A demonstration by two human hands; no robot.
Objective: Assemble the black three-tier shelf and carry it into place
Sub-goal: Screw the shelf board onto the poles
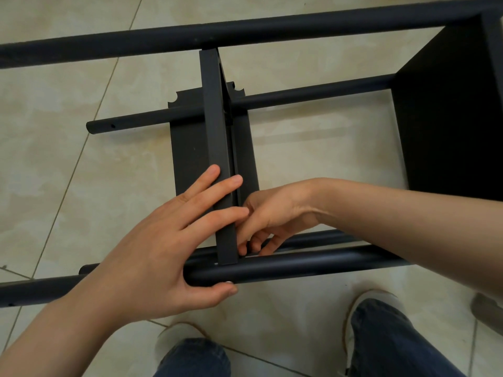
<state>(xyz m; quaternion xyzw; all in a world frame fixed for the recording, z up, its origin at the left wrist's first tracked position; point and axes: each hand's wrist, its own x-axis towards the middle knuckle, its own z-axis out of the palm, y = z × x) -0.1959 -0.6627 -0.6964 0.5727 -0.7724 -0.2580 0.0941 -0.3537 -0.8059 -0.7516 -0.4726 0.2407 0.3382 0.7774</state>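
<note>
The black shelf frame lies on its side on the tiled floor. Its near pole (299, 263) and far pole (245, 29) run left to right. A middle shelf panel (215, 118) stands on edge between them. My left hand (168, 248) holds the near pole, thumb underneath, with straight fingers laid across the panel's edge. My right hand (268, 216) reaches down just right of the panel where it meets the near pole, fingers curled; what they hold is hidden. An end shelf panel (446, 118) is fixed at the right.
A loose shelf panel (187, 148) lies flat on the floor under the frame. A lower pole (152, 119) with an open end crosses it. My two shoes (174, 338) and jeans are right below the near pole. Beige tiles surround the frame.
</note>
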